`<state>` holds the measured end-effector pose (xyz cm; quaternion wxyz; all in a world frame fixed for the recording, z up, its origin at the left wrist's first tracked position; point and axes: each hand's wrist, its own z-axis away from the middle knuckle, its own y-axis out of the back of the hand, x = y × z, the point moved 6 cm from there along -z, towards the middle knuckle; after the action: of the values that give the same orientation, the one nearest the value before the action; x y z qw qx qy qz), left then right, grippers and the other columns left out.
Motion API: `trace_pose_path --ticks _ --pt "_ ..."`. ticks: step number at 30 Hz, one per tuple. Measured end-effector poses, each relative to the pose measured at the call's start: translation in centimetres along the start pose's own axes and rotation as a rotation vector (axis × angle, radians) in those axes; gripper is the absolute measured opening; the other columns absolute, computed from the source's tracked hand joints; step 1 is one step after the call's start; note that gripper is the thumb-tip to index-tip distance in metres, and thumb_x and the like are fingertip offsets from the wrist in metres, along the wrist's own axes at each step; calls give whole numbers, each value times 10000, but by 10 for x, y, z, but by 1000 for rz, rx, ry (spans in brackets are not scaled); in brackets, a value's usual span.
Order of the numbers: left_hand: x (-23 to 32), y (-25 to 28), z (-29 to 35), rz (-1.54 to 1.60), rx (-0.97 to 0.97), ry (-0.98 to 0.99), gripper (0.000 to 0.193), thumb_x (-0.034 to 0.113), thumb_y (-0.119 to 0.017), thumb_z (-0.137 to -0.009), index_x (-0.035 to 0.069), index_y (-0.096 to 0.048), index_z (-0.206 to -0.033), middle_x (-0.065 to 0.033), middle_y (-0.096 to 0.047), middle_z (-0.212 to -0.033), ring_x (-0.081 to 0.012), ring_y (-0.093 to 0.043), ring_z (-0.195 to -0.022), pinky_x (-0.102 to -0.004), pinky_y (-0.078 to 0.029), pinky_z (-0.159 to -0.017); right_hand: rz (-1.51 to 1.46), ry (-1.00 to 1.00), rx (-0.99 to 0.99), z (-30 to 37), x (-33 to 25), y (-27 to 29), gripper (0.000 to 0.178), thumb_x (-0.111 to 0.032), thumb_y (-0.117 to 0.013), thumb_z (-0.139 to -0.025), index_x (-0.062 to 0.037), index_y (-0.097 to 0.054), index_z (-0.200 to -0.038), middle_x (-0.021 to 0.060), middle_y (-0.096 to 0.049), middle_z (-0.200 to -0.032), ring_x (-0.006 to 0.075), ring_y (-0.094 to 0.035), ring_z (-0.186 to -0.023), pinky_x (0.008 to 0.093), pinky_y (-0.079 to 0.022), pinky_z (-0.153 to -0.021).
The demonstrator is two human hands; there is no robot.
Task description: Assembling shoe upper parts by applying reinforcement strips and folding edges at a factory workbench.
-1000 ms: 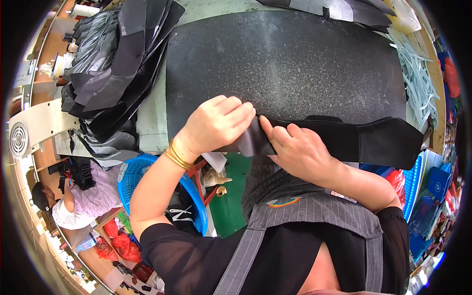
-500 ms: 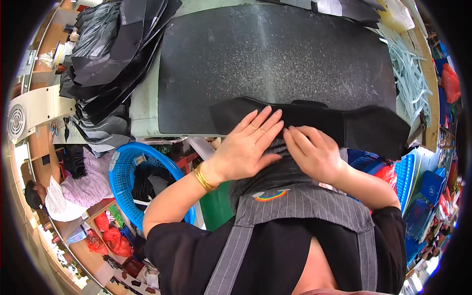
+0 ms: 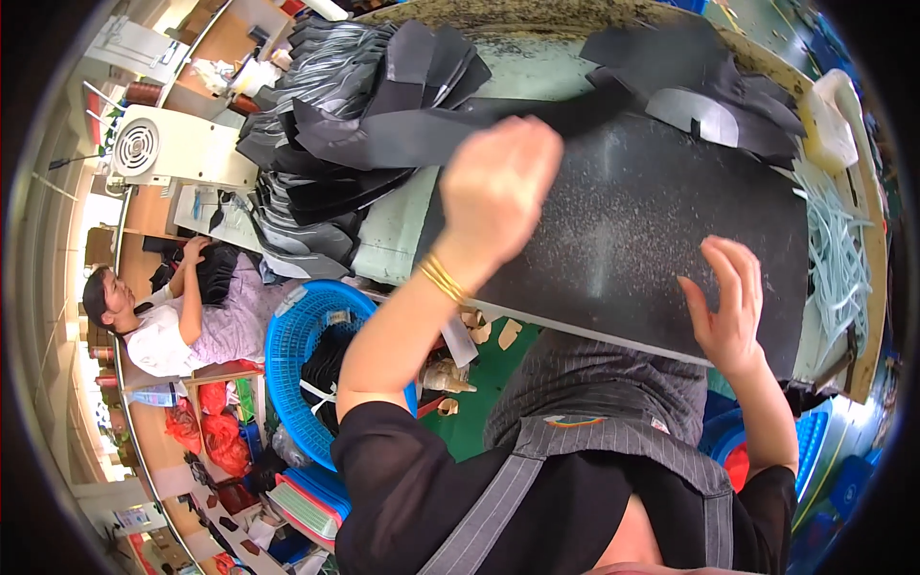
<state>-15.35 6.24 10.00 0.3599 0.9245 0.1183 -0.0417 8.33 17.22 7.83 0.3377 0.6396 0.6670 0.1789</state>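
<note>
My left hand (image 3: pixel 503 182) is raised over the left part of the dark work board (image 3: pixel 661 220), its fingers curled and a little blurred. A long black cut piece of sheet material (image 3: pixel 417 137) runs behind it, and the hand appears closed on it. The piece's grey left end lies over the stacked pieces; its black middle stretches toward the far right and is smeared by motion. Over the right front of the board my right hand (image 3: pixel 733 302) is open, fingers apart, holding nothing.
Stacks of black cut pieces (image 3: pixel 316 206) fill the left side; another pile (image 3: pixel 757 115) lies at the far right. Pale blue strips (image 3: pixel 836 249) hang along the right edge. A blue basket (image 3: pixel 278 345) stands left, near a seated person (image 3: pixel 182 316) and a cream machine (image 3: pixel 182 146).
My hands have left the black piece's spot at the board's front edge. The left hand has risen leftward and away from me with the piece; the right hand has moved right and opened.
</note>
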Motion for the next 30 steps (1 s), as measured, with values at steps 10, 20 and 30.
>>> trace_pose_path --ticks 10,20,30 --pt "-241 -24 93 -544 -1007 249 1204 430 -902 -570 259 -275 -1583 -226 -309 -1603 -465 -400 -1392 -612 -344 -1118 -96 -215 -425 35 33 -33 378 -21 -749 -828 31 -632 -1183 216 -576 -1243 394 -605 -1095 438 -518 -927" --pt "-255 -16 92 -235 -1142 271 1198 500 -909 -601 124 -307 -1566 -317 -319 -1556 -499 -393 -1369 -554 -339 -1140 -44 -236 -526 45 32 -45 276 -17 -704 -886 31 -643 -1151 192 -579 -1258 368 -603 -1136 437 -499 -960" --pt "-172 -29 46 -465 -767 119 968 578 -814 -674 64 -520 -1440 -182 -409 -1549 -424 -323 -1449 -622 -269 -1165 -79 -211 -448 50 35 -6 302 -47 -755 -791 15 -646 -1066 194 -577 -1171 389 -592 -1048 456 -508 -902"
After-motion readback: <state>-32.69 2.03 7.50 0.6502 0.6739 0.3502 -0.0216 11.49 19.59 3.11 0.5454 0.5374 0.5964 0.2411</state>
